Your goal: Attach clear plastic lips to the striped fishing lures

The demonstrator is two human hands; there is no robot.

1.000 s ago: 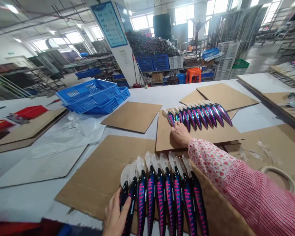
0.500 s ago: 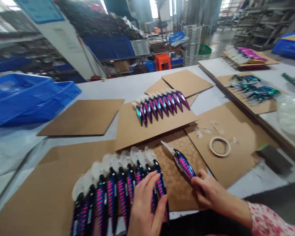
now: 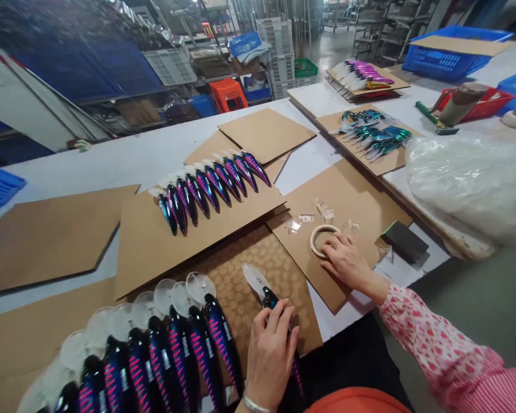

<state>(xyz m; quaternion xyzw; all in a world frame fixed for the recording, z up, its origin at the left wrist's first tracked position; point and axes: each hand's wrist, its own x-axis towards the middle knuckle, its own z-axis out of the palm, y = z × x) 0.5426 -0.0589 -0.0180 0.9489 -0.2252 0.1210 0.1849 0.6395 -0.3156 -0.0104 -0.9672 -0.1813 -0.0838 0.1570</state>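
My left hand [image 3: 272,350] is closed over a dark blue and pink fishing lure [image 3: 270,298], whose clear lip points up and left on the patterned board [image 3: 236,258]. To its left lies a row of several similar lures [image 3: 161,344] with clear round lips. My right hand [image 3: 344,259] reaches to the roll of tape [image 3: 318,248] on the cardboard, its fingers pressed together at the ring's right edge. Farther back, a second row of smaller-looking lures [image 3: 206,186] rests on a cardboard sheet [image 3: 189,241].
Small clear scraps [image 3: 307,218] lie behind the tape, and a dark block [image 3: 405,242] sits to its right. Green lures [image 3: 376,135] and a clear plastic bag [image 3: 468,178] occupy the raised right side. Blue baskets [image 3: 447,64] stand farther back.
My left hand has moved from the front row onto the single lure. My right hand has let go of that lure and moved to the tape roll. The view has turned right.
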